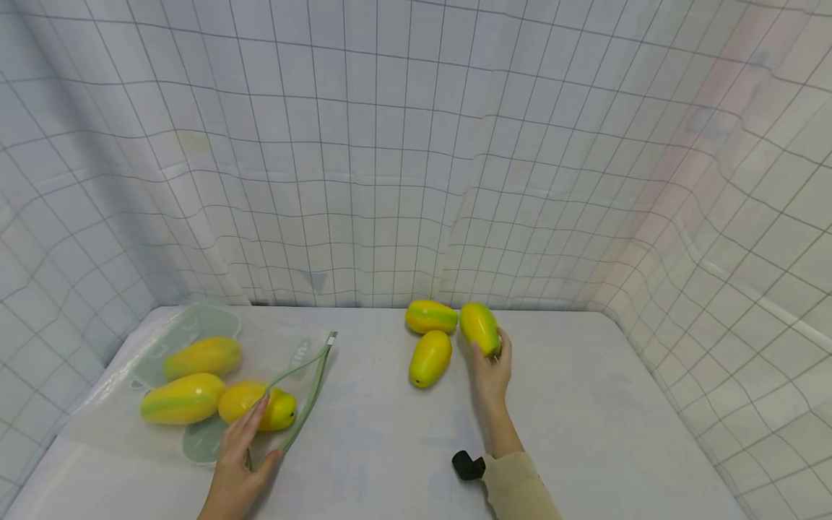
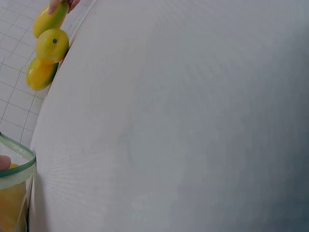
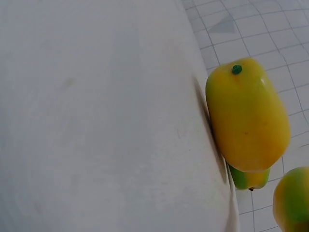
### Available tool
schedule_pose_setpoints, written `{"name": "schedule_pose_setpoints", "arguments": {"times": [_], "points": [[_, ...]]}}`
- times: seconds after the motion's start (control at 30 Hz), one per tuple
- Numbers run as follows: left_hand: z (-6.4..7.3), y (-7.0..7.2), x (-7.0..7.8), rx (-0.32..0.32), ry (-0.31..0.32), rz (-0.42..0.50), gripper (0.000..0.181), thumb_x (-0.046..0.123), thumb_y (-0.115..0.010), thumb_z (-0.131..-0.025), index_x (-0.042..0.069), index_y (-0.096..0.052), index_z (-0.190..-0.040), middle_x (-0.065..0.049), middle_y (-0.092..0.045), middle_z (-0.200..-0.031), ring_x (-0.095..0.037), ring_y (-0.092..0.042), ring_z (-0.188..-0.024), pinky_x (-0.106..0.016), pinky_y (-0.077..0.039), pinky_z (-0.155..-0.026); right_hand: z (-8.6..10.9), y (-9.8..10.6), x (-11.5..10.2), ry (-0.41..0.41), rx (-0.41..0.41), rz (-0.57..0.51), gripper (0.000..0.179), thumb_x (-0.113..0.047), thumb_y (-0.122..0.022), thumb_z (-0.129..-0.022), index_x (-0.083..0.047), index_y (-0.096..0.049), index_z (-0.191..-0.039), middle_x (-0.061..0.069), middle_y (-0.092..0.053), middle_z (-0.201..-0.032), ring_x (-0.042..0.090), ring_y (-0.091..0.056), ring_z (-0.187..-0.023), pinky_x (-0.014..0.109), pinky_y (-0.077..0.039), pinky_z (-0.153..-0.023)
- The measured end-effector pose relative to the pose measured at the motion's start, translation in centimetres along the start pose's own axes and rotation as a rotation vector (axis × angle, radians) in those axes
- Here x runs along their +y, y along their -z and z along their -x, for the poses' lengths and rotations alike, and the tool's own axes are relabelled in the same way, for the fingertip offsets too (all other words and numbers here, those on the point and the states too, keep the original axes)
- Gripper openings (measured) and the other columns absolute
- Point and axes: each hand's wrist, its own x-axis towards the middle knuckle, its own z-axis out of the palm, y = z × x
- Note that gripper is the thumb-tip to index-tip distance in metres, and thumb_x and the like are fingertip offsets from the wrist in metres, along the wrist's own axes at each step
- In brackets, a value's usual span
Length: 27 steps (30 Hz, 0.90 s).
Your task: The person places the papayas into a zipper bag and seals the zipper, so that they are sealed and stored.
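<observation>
My right hand [image 1: 492, 372] grips the lower end of a yellow-green papaya [image 1: 477, 323] at the back of the table. Beside it lie two more papayas, one sideways [image 1: 430, 317] and one slanted nearer [image 1: 430, 359]. My left hand [image 1: 237, 458] is at the mouth of a clear zip bag [image 1: 208, 442], its fingers and thumb spread apart against the green-edged lips. Inside the bag lie three papayas: an upper one [image 1: 203, 357], a left one [image 1: 184, 399] and one partly behind the fingers [image 1: 281, 410]. In the left wrist view, a fingertip touches the bag's green rim [image 2: 21, 167].
A white table [image 1: 383, 448] carries everything. White grid-patterned sheets [image 1: 390, 144] stand behind it and along both sides. A black device [image 1: 468, 466] sits at the right wrist by a beige sleeve [image 1: 520, 487].
</observation>
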Motion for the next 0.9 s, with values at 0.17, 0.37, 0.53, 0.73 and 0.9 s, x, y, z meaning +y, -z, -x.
{"name": "schedule_pose_setpoints", "arguments": {"times": [0.17, 0.37, 0.53, 0.73, 0.9], "points": [[0.1, 0.0, 0.0, 0.005, -0.007, 0.003, 0.089, -0.013, -0.074, -0.055, -0.002, -0.040, -0.136, 0.013, -0.031, -0.144, 0.006, -0.023, -0.128, -0.012, -0.012, -0.103, 0.5, -0.2, -0.9, 0.053, -0.041, -0.028, 0.055, -0.015, -0.061, -0.087, -0.012, -0.036, -0.137, 0.017, -0.038, -0.134, 0.032, -0.039, -0.122, 0.045, -0.035, -0.101], [0.2, 0.0, 0.1, 0.003, 0.003, -0.001, 0.089, -0.013, -0.074, -0.055, -0.001, -0.039, -0.136, 0.013, -0.030, -0.144, 0.007, -0.023, -0.127, -0.011, -0.012, -0.103, 1.2, -0.8, -1.6, 0.173, -0.092, 0.007, 0.053, -0.020, -0.063, -0.087, -0.010, -0.040, -0.134, 0.013, -0.042, -0.133, 0.028, -0.041, -0.118, 0.044, -0.035, -0.100], [0.1, 0.0, 0.2, 0.000, 0.014, -0.008, 0.090, -0.014, -0.074, -0.054, -0.001, -0.039, -0.136, 0.013, -0.030, -0.144, 0.007, -0.022, -0.127, -0.011, -0.012, -0.103, 1.8, -1.6, -2.4, 0.114, -0.207, 0.021, 0.055, -0.018, -0.063, -0.087, -0.012, -0.039, -0.135, 0.009, -0.041, -0.136, 0.026, -0.040, -0.121, 0.045, -0.032, -0.103], [0.0, 0.1, 0.3, 0.009, -0.002, 0.001, 0.088, -0.013, -0.073, -0.054, -0.003, -0.040, -0.135, 0.014, -0.030, -0.144, 0.006, -0.024, -0.128, -0.011, -0.012, -0.103, 3.6, -2.5, -4.8, 0.083, -0.360, 0.006, 0.056, -0.009, -0.063, -0.085, -0.004, -0.038, -0.135, 0.017, -0.039, -0.136, 0.032, -0.040, -0.121, 0.043, -0.032, -0.103], [-0.1, 0.1, 0.2, 0.018, -0.033, 0.027, 0.081, 0.000, -0.074, -0.060, -0.004, -0.040, -0.134, 0.011, -0.031, -0.144, 0.003, -0.026, -0.128, -0.013, -0.013, -0.103, 5.2, -3.6, -6.2, 0.100, -0.469, 0.024, 0.054, -0.006, -0.061, -0.086, -0.001, -0.037, -0.134, 0.021, -0.040, -0.132, 0.034, -0.043, -0.118, 0.044, -0.035, -0.101]]}}
